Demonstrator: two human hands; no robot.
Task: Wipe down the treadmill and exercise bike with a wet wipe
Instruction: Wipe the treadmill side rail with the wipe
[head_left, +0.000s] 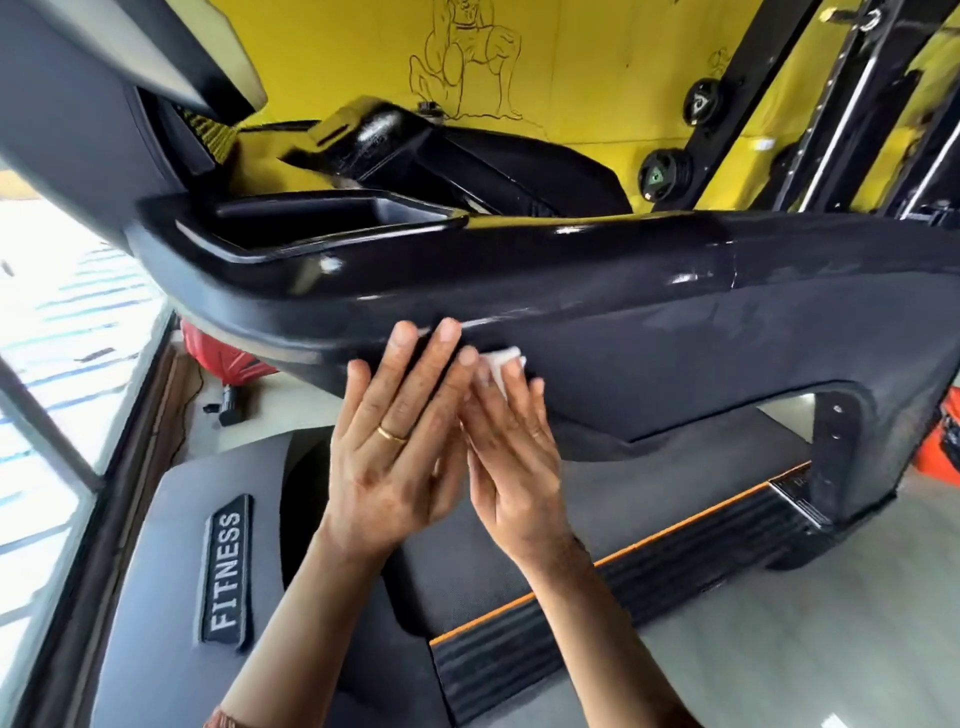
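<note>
Yellow wall (597, 78) bearing a line drawing (462, 62), pale floor (805, 649), perhaps a window (52, 338) left.

Bright daylight came through the window (52, 338) at the left, washed out white. Glare spots shone on the glossy black treadmill arm (571, 260). Wide-angle bending curved the edges; the upper left corner looked blurred.

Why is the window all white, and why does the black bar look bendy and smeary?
Head view: bright daylight washes out the window on the left; the wide-angle lens bends the treadmill's black rail; its left end is smeared by motion blur; the small white glints on it are glare.
</note>
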